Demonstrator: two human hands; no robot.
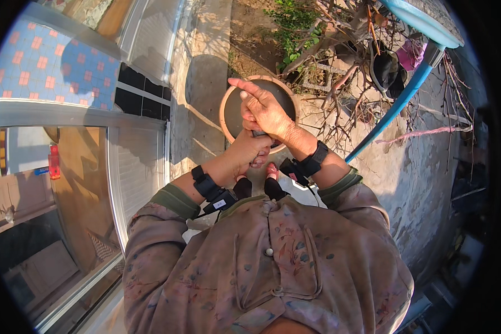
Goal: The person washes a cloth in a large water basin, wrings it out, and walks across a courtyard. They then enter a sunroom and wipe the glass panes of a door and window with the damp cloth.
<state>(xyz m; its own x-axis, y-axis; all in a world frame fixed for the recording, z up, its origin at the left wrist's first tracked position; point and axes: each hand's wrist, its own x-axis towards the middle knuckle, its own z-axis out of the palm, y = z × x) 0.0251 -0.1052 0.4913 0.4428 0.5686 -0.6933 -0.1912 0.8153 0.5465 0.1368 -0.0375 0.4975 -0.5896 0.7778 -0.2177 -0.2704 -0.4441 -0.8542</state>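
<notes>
My left hand (254,148) is closed in a fist around a dark grey item (258,133), of which only a small piece shows between my two hands. Just above it, my right hand (261,104) grips the same item, with its index finger stretched out to the left. Fingers hide most of the item, so I cannot tell what it is. Beneath both hands stands a round basin (224,123) with a tan rim, holding dark grey liquid. Something dark shows at its near side, partly covered by my hands.
My feet in red shoes (272,169) are close behind the basin. To the right are bare branches (338,100), dark shoes (384,69) and a blue pole (384,119) under a light blue rim. A glazed window frame (115,167) runs along the left. Green plants (294,31) grow ahead.
</notes>
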